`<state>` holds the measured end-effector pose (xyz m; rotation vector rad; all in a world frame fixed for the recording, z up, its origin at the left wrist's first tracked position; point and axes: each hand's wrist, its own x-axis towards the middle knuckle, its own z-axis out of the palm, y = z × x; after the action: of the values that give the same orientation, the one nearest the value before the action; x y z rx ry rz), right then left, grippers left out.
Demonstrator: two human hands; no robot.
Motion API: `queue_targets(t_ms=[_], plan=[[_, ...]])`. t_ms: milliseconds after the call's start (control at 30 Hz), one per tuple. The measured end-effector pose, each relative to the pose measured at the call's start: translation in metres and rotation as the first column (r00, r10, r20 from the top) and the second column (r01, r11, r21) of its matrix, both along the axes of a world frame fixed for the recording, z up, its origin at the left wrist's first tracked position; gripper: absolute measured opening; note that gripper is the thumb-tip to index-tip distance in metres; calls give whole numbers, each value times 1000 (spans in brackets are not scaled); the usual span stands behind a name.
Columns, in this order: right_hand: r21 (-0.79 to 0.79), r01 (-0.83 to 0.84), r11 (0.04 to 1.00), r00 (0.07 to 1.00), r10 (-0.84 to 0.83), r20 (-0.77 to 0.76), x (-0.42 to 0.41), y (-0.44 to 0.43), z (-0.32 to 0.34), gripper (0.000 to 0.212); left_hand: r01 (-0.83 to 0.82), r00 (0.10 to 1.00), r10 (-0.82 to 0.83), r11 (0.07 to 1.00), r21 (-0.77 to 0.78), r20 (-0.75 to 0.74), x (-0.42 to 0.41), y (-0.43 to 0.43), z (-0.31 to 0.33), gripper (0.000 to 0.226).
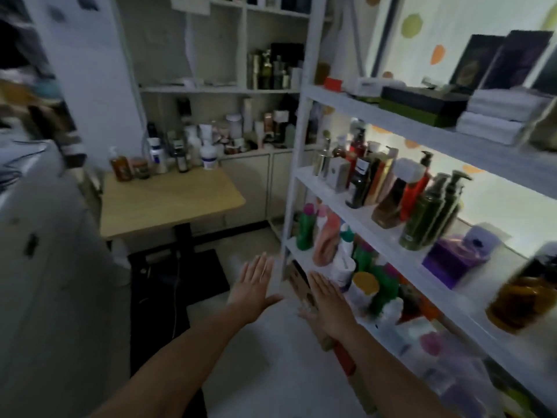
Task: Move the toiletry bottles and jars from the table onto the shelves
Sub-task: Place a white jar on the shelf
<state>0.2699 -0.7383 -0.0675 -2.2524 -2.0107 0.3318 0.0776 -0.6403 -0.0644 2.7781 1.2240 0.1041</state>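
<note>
Your left hand (254,285) and right hand (327,300) are straight-fingered and empty. The white shelf rack (391,122) on the right is crowded; adding the mixed toiletry bottles (162,158) from the far light wooden table (168,203) could topple neighbours.

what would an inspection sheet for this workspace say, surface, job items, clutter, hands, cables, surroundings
surface: wooden table on a dark post.
job's things: bottles and jars grouped at the table's back edge, including an amber pump bottle and a white jar; white shelf unit already holds many bottles.
clutter: dark boxes and folded white towels on the top shelf.
grippers: left hand and right hand flat, holding nothing.
cables: thin dark cable on the black mat.
surroundings: wall cabinet behind the table, full of toiletries.
</note>
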Motion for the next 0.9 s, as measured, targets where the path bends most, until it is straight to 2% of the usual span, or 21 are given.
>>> queue_targets(t_ms=[167, 267, 400, 600, 900], plan=[[-8, -130, 991, 991, 130, 23, -11, 80, -2, 123, -178, 983, 179, 984, 22, -30, -19, 52, 1, 91], [4, -198, 980, 980, 198, 9, -7, 133, 5, 107, -253, 965, 256, 966, 51, -52, -18, 92, 10, 88], [42, -233, 972, 973, 232, 9, 6, 211, 19, 103, -330, 943, 333, 941, 70, -23, -10, 153, 32, 87], [2, -330, 944, 944, 330, -16, 20, 285, 12, 137, -448, 892, 449, 894, 32, -55, -7, 211, 30, 89], [-27, -450, 893, 892, 447, -66, -7, 369, 9, 133, -592, 806, 591, 804, -63, -38, -25, 269, 17, 88]])
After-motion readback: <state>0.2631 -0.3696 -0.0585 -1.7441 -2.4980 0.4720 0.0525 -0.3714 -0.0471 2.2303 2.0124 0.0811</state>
